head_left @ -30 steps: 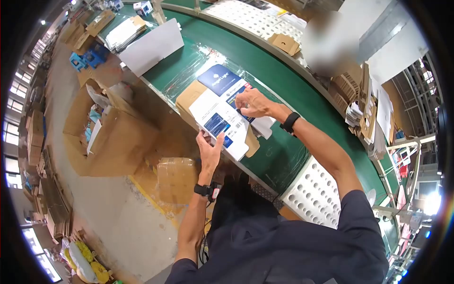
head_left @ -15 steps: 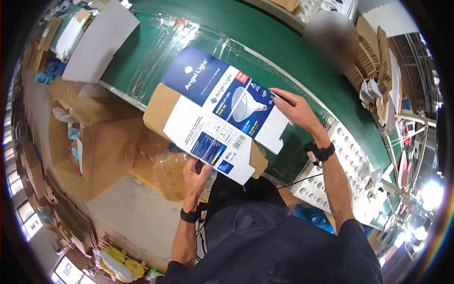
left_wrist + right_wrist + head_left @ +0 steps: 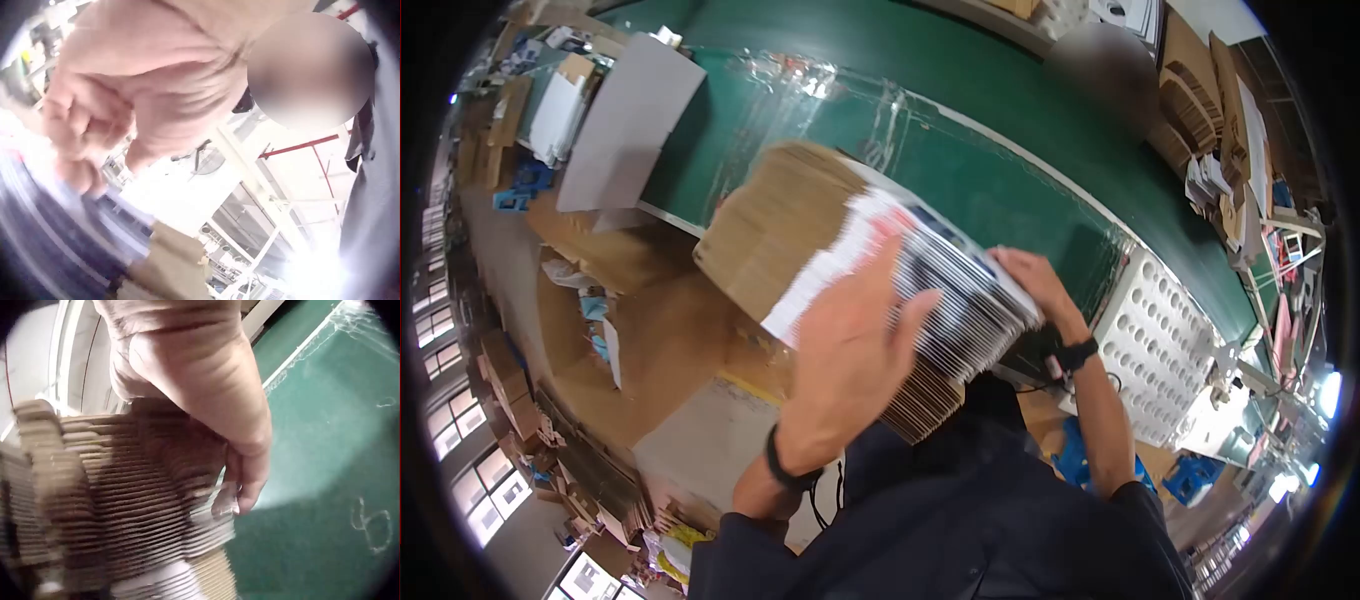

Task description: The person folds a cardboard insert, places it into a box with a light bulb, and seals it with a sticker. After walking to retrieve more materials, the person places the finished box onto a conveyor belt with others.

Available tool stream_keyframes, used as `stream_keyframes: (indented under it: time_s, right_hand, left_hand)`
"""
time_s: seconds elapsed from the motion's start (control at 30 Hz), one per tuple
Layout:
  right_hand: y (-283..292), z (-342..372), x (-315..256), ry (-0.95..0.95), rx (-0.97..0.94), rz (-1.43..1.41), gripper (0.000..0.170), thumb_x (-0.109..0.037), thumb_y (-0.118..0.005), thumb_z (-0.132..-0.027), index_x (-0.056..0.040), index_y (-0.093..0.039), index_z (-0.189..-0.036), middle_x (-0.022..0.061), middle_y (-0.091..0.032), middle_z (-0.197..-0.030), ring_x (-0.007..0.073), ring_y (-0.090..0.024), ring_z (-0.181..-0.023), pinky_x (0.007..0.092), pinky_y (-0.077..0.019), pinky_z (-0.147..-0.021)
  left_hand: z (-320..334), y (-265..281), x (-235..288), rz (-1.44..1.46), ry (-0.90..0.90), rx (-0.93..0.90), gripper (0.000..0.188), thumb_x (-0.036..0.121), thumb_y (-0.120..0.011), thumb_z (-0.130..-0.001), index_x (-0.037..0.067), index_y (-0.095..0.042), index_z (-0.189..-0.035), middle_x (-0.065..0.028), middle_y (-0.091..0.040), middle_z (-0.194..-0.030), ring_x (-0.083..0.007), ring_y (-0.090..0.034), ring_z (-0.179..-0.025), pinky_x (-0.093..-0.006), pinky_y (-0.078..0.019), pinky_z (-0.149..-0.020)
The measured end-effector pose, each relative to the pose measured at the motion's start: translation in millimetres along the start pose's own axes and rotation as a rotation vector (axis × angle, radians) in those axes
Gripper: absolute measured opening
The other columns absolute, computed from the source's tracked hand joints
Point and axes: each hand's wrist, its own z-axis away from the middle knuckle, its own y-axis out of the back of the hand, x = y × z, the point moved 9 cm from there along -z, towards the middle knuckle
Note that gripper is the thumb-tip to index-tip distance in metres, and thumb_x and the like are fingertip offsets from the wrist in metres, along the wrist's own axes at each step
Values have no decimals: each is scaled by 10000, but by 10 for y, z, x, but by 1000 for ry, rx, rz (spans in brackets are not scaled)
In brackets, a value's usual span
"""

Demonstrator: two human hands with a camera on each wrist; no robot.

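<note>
Going left to right, I first have a large open cardboard carton (image 3: 590, 310) below the counter (image 3: 990, 195), then a pale upright panel (image 3: 625, 130) at the counter's left end. The stack of flattened boxes (image 3: 785, 215) comes next, slanting across the counter's near edge; I cannot tell how much of it rests there. Its left part is plain brown card, followed by a white band with a red patch, then dark blue and white print broken into fine stripes by many stepped layers. Brown flap edges fan out at the near corner, and motion blurs the detail. My left hand (image 3: 845, 350) is over the stack, thumb apart from loosely bent fingers; I cannot tell whether they touch it. My right hand (image 3: 1040, 285) grips the stack's right end, fingers clamped around its side. Farther right sits a white board with holes (image 3: 1155, 345).
</note>
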Motion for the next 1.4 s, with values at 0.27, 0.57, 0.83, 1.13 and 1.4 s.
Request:
stream_keyframes:
  time_s: [0.27, 0.57, 0.83, 1.13, 1.4]
  right_hand:
    - [-196, 1276, -982, 351, 163, 59, 675, -328, -661, -963, -22, -410, -1510, 174, -493, -1495, 280, -472, -1384, 381, -373, -1134]
    - [-188, 815, -945, 350, -62, -75, 622, -337, -652, -984, -10, -463, -1478, 125, -592, -1390, 221, -558, -1259, 350, -423, -1083]
    - [400, 354, 544, -1, -125, -764, 407, -250, -531, -1054, 28, -559, -1349, 86, -656, -1269, 187, -634, -1161, 345, -516, -997]
    - [1046, 1209, -513, 368, 543, -46, 230, -112, -635, -991, 20, -677, -1175, 73, -715, -1055, 124, -661, -957, 252, -507, -884]
    - [516, 1417, -800, 523, 524, 129, 109, -17, -685, -923, 1, -707, -1028, 92, -696, -947, 183, -667, -849, 280, -523, -768]
  left_hand:
    - [612, 38, 44, -17, -191, 178, 432, 100, -611, -977, -27, -516, -1379, -172, -684, -1085, -288, -675, -962, -397, -538, -828]
    - [1156, -657, -1051, 941, 464, 134, 634, 281, -427, -1085, -16, -186, -1590, -148, -412, -1560, -237, -423, -1413, -337, -299, -1171]
    - [388, -851, -116, 221, -73, -58, 563, 40, -643, -906, 2, -487, -1445, -163, -532, -1464, -333, -441, -1404, -422, -344, -1139]
    - [365, -975, -51, -222, -182, -133, 366, 17, -648, -879, 22, -659, -1245, -162, -568, -1420, -370, -449, -1383, -454, -354, -1107]
    - [53, -956, 41, -126, -196, -113, 387, -30, -673, -862, -13, -642, -1247, -149, -680, -1190, -330, -634, -1079, -396, -503, -910]
